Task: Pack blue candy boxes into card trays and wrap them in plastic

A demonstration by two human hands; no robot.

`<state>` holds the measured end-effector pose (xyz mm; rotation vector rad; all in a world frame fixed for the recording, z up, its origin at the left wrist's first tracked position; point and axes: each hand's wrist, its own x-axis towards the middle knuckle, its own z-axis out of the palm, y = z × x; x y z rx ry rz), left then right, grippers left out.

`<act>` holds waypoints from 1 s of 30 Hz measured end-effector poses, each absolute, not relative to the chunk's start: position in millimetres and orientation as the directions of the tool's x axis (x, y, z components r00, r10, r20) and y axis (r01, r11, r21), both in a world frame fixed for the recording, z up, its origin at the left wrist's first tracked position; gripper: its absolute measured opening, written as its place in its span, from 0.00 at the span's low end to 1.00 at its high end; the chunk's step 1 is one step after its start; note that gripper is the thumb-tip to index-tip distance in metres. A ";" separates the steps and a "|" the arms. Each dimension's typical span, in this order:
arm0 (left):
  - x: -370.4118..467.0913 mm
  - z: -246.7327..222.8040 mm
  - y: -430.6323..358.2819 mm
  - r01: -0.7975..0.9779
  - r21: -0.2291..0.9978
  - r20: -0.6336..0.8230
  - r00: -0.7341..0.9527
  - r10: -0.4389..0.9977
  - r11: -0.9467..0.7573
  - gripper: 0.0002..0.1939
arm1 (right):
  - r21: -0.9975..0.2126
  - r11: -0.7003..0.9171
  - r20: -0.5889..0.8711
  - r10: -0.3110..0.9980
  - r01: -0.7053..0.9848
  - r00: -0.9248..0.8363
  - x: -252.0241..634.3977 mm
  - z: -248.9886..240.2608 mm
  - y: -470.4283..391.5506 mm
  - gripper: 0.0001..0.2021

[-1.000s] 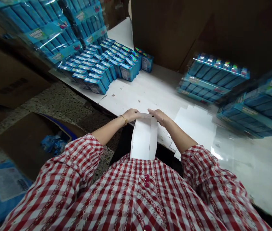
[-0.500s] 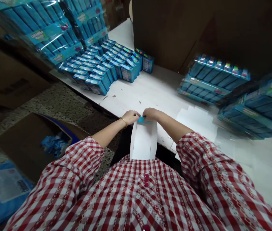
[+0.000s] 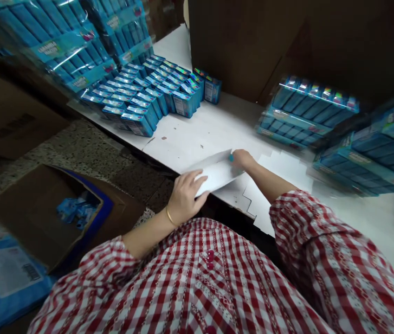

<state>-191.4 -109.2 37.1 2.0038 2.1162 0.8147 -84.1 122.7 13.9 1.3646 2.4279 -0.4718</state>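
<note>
A white cardboard tray [image 3: 217, 174] is held between my hands at the table's front edge, turned slantwise with its inner side up. My left hand [image 3: 185, 195] grips its near left end, thumb below and fingers over the rim. At the far right end, my right hand [image 3: 242, 159] is closed on the tray, with a small bit of blue showing at the fingertips. The right fingers are partly blurred.
Rows of small blue boxes [image 3: 148, 95] stand on the white table [image 3: 183, 139]. Wrapped blue packs stand at the left [image 3: 64, 41] and right [image 3: 308, 111]. Flat white card [image 3: 280, 174] lies right of my hands. An open carton [image 3: 26, 218] is at the lower left.
The tray has swung from pointing at my body to a slant across the table edge. My left hand has moved to its near end; my right hand has moved right with the far end.
</note>
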 end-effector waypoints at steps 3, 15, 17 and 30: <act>-180.9 14.1 -118.7 0.934 0.357 0.273 -0.076 0.959 -0.028 0.25 | -0.101 0.381 -0.450 0.806 0.919 -0.384 -62.0 10.4 127.3 0.13; -232.6 -42.6 -41.2 0.969 0.246 0.157 -0.040 0.987 0.000 0.16 | -0.243 0.391 -0.206 0.874 0.888 -0.441 -46.9 22.1 100.7 0.19; -232.3 -39.4 -39.8 0.978 0.210 0.127 -0.028 0.991 0.001 0.14 | -0.194 0.614 -0.012 0.778 0.765 -0.628 -50.5 23.9 75.1 0.21; -222.2 -11.4 -42.2 0.990 0.137 -0.093 -0.006 0.996 0.019 0.20 | -0.037 0.864 -0.177 0.489 0.502 -0.854 -53.7 7.7 48.4 0.16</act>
